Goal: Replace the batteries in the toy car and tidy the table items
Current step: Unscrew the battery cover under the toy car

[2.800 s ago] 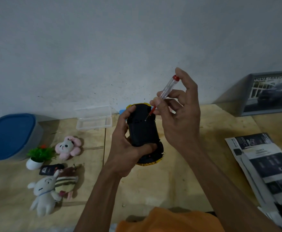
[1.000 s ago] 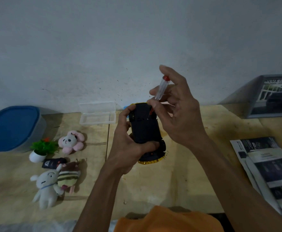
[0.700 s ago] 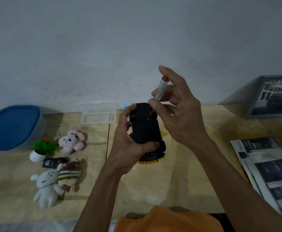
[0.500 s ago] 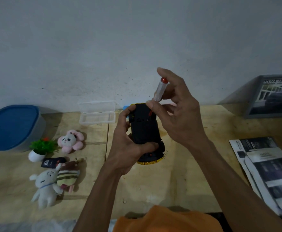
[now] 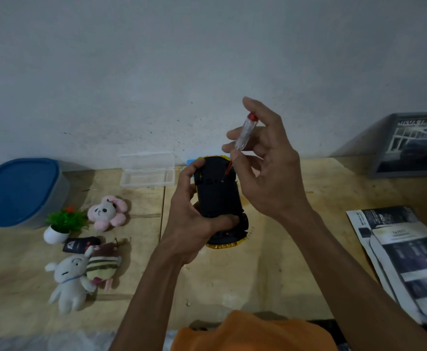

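1. Left hand [image 5: 194,224] wraps the toy car [image 5: 217,198], held underside up above the wooden table [image 5: 283,262]. Thumb lies across the near end of the black chassis; fingers curl over the far left edge.
2. Right hand [image 5: 270,173] pinches a small screwdriver [image 5: 244,136], clear handle with red cap, between thumb and first two fingers. Index finger is stretched up past the cap; the other fingers are loosely curled.
3. Screwdriver tilts; its tip meets the chassis near the far end.
4. Left of the car on the table: clear plastic case [image 5: 146,171] with its lid up, blue-lidded container [image 5: 17,188], small potted plant [image 5: 60,224], three plush toys.
5. Right side: printed papers [image 5: 405,254].
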The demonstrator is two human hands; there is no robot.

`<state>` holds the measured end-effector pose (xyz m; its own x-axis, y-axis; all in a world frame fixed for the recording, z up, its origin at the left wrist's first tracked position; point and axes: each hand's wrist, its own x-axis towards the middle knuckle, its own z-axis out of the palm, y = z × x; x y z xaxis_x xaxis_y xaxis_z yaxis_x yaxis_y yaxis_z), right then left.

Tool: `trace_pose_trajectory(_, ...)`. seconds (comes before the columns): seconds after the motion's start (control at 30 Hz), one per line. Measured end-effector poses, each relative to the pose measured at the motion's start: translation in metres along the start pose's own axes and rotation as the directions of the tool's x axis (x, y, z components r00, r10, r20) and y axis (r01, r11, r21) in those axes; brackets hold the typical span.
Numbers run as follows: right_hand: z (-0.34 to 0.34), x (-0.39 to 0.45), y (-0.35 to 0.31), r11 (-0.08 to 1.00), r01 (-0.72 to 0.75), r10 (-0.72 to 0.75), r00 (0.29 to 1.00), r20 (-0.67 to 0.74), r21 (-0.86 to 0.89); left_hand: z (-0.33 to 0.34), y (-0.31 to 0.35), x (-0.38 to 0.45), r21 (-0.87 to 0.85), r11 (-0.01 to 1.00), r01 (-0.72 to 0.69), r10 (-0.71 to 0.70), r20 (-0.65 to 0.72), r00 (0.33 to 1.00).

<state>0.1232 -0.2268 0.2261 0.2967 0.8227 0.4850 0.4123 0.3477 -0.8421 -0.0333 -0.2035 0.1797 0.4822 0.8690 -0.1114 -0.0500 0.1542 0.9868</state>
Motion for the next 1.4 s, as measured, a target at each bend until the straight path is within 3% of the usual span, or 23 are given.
trace_pose_trajectory(0.13, 0.003, 0.000, 0.000, 1.000, -0.016, 0.015, 0.999, -0.047, -0.024, 0.000, 0.001, 0.000, -0.001, 1.000, 0.004, -0.004, 0.010, 1.000)
trace_pose_trajectory(0.3, 0.004, 0.001, -0.002, 1.000, -0.014, 0.013, 0.998, 0.054, 0.006, -0.004, 0.001, -0.002, -0.016, 1.000, 0.019, -0.018, 0.035, 0.999)
trace_pose_trajectory(0.57, 0.013, 0.001, -0.007, 0.999, -0.013, 0.011, 0.999, 0.039, 0.044, -0.016, 0.005, -0.003, -0.011, 0.999, 0.037, -0.037, 0.025, 0.999)
trace_pose_trajectory(0.73, 0.018, 0.004, -0.015, 0.975, -0.128, 0.138, 0.990, -0.042, 0.181, -0.021, 0.005, -0.006, -0.025, 0.999, 0.036, -0.035, 0.036, 0.999)
trace_pose_trajectory(0.83, 0.018, 0.001, -0.008, 0.980, -0.183, 0.192, 0.975, 0.115, -0.077, -0.025, 0.005, -0.009, -0.036, 0.999, 0.034, -0.032, 0.049, 0.998)
trace_pose_trajectory(0.97, 0.026, -0.012, 0.000, 0.910, -0.239, 0.351, 0.879, 0.324, -0.339, -0.032, 0.006, -0.014, -0.050, 0.998, 0.027, -0.024, 0.070, 0.997)
trace_pose_trajectory(1.27, 0.052, -0.020, -0.012, 0.868, -0.181, 0.375, 0.850, 0.371, -0.463, -0.054, 0.001, -0.023, -0.039, 0.999, 0.025, -0.021, 0.098, 0.995)
trace_pose_trajectory(1.4, 0.056, -0.024, -0.019, 0.885, -0.172, 0.351, 0.857, 0.377, -0.432, -0.063, -0.007, -0.027, -0.049, 0.998, 0.029, -0.025, 0.083, 0.996)
